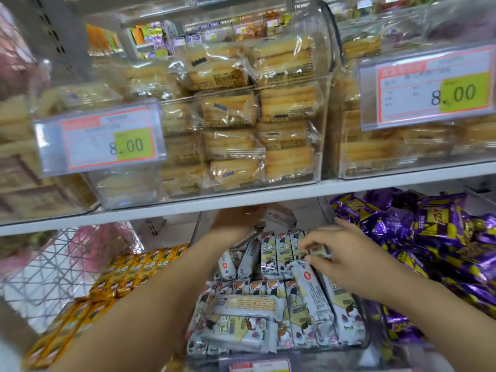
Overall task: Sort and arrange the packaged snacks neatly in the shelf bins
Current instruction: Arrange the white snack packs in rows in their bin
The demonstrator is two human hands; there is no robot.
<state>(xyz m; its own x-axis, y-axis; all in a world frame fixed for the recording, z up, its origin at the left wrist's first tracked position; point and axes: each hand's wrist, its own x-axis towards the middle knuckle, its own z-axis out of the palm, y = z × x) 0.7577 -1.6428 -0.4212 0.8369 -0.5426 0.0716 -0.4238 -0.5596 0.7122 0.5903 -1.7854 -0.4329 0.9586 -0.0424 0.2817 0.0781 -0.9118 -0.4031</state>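
Note:
Grey-white snack bars point(271, 315) with cartoon print fill the clear middle bin point(367, 342) on the lower shelf, some standing in rows, some lying loose on top. My left hand point(236, 218) reaches deep to the back of the bin under the shelf board and holds a white packet point(279, 216). My right hand point(332, 253) hovers over the standing row, its fingers curled onto the tops of the bars point(290, 248). Whether it pinches one I cannot tell.
Yellow bars point(128, 272) fill the bin to the left, purple wrapped snacks point(434, 237) the bin to the right. The white shelf board point(241, 200) above carries clear bins of packed biscuits point(257, 130) with 8.00 price tags point(107, 139).

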